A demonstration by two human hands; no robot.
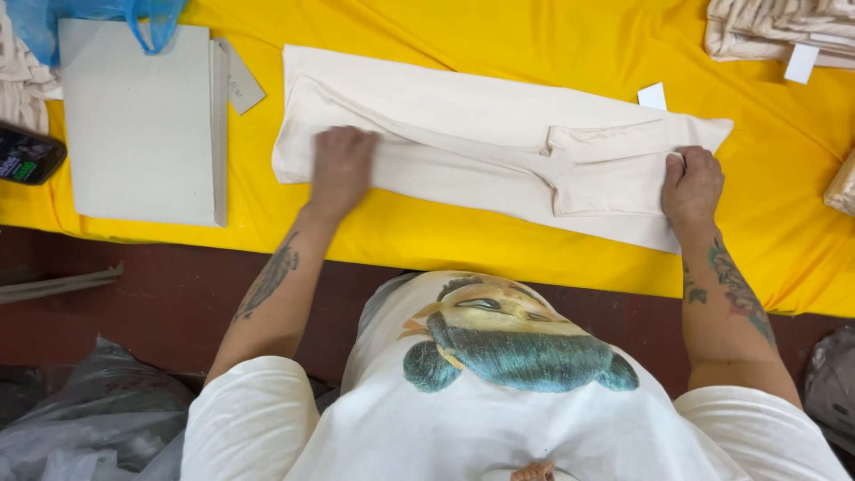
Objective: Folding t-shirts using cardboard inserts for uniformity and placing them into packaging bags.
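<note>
A cream-coloured garment (463,125) lies folded lengthwise into a long strip on the yellow cloth-covered table (570,36). My left hand (340,167) rests flat on the garment's left end, fingers together, pressing the fabric down. My right hand (691,185) is at the garment's right end, fingers curled on the fabric's edge near the folded sleeve (606,142). A small white tag (653,96) lies on the yellow cloth just beyond the garment's far right edge.
A stack of grey cardboard sheets (138,120) lies at left, with a blue plastic bag (98,16) on its far end. Folded cream garments (784,31) are piled at the far right. A dark device (27,156) sits at the left edge. Grey plastic bags (89,419) lie below.
</note>
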